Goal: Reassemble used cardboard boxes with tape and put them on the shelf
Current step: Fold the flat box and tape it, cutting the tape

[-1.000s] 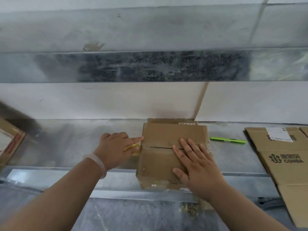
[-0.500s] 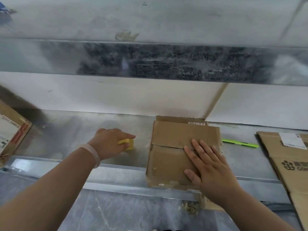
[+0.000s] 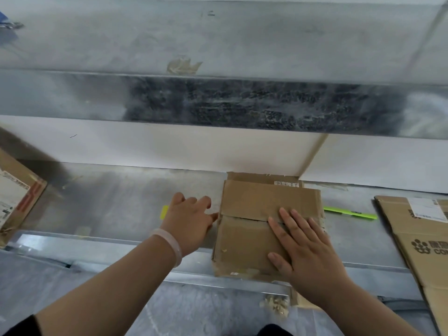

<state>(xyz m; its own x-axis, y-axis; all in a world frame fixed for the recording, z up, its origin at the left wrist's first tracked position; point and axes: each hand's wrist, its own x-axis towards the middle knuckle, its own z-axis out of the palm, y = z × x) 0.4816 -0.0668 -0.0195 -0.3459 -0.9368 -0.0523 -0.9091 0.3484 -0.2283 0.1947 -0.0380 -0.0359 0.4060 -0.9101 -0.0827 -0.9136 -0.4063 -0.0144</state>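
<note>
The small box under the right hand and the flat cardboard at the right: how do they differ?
The small box is folded up, flaps closed; the flat cardboard lies unfolded. The right hand presses on the small box; no hand touches the flat cardboard. The small box's flaps are plain; the flat cardboard carries a white label and dark logo. Both are brown and lie on the shelf.

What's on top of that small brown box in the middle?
The person's right hand lies flat on the cardboard box, fingers straight across the seam between its two closed flaps. The flaps cover the inside, and the hand covers part of the seam.
</note>
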